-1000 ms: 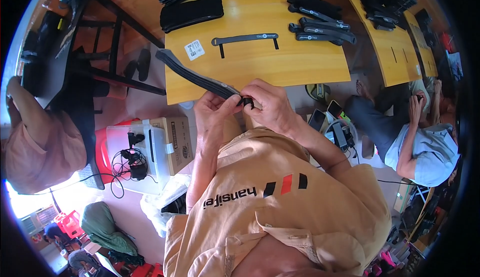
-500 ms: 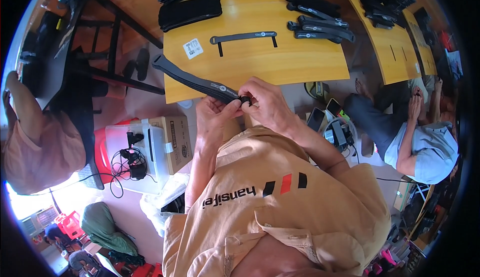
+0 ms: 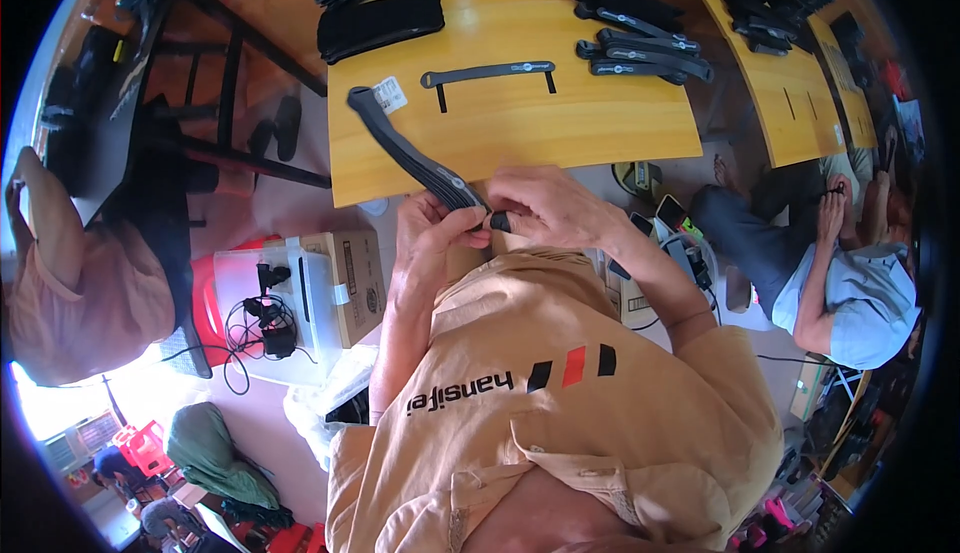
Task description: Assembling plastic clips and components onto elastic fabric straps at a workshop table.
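A bundle of dark grey straps [image 3: 408, 157] with rounded ends slants up and left from my hands, over the near edge of the table. My left hand [image 3: 430, 231] is closed around its lower end, thumb on top. Just beside it, my right hand [image 3: 552, 205] pinches a short black band [image 3: 500, 221] at that same end; the fingertips partly hide how the band runs. Farther off, a single grey strap [image 3: 490, 72] lies across two black marks on the tabletop.
The yellow table [image 3: 600, 128] carries folded black stacks [image 3: 380, 25] at far left and strap bundles [image 3: 645, 58] at far right. A white label [image 3: 392, 93] lies behind the held bundle. A cardboard box [image 3: 355, 288] stands at left. People sit at both sides.
The bundle has swung more upright, its far end moving right and away to overlap the label. My right hand has shifted slightly right and lower, with the black band drawn out from the bundle.
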Tool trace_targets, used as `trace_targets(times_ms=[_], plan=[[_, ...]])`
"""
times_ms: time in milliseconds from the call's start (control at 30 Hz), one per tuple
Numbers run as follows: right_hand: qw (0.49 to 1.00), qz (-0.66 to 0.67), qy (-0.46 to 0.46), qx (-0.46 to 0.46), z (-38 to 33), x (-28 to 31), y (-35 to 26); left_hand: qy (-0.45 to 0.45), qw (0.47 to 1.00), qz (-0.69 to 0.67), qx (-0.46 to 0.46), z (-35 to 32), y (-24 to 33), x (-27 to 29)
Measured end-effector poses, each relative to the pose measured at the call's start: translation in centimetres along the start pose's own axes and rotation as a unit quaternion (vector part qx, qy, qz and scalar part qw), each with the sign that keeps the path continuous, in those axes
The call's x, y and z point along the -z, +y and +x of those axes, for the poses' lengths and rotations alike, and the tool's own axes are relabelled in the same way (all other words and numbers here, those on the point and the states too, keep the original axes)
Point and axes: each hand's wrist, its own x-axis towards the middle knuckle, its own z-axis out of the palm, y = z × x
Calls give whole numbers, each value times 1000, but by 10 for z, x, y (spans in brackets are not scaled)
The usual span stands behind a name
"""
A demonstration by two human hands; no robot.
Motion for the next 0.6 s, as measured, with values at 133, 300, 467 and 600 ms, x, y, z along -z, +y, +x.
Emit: trace_targets(times_ms=[133, 300, 467, 600], plan=[[997, 23, -78, 10, 3, 10, -10, -68, 994, 67, 60, -5, 7, 6], [977, 92, -181, 63, 2, 7, -2, -140, 979, 70, 133, -13, 17, 7], [979, 133, -146, 41, -5, 5, -6, -157, 977, 24, 145, -14, 14, 7], [882, 428, -131, -150, -17, -2, -5, -206, 964, -4, 168, -4, 9, 11]])
